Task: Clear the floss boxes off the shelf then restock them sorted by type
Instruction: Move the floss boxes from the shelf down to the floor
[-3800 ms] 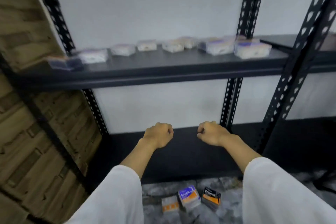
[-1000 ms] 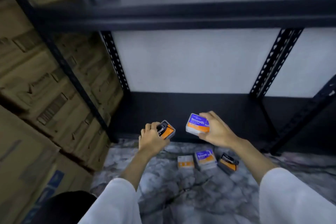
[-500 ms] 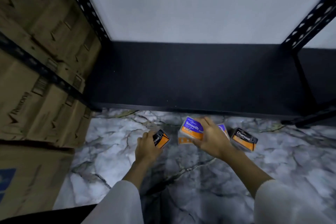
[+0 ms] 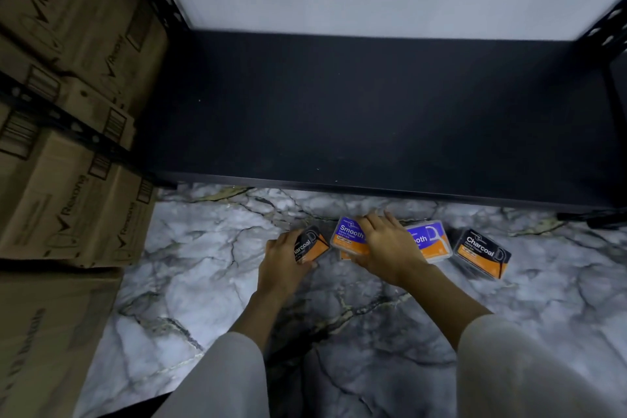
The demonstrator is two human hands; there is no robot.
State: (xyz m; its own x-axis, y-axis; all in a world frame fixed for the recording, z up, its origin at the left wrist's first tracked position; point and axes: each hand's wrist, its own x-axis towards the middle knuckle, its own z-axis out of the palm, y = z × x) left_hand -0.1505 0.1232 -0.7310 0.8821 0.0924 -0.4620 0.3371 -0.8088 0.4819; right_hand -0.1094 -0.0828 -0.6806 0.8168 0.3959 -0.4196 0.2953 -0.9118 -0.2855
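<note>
Lowered since before to the marble floor (image 4: pixel 203 282): left hand (image 4: pixel 281 265) gripping Charcoal box (image 4: pixel 310 244), right hand (image 4: pixel 386 248) clasping Smooth box (image 4: pixel 349 236), both beside second Smooth box (image 4: pixel 431 241).

Both arms reach forward and down, white sleeves to the forearms, wrists bare. Left hand (image 4: pixel 283 263) low, back of hand up, fingers (image 4: pixel 294 237) curled round the left end of a black-orange box (image 4: pixel 311 244), thumb side underneath, hidden. Right hand (image 4: pixel 390 248) palm down, fingers spread and bent over a blue-orange box (image 4: pixel 349 237), gripping its right end. Hands near each other, not touching.
</note>
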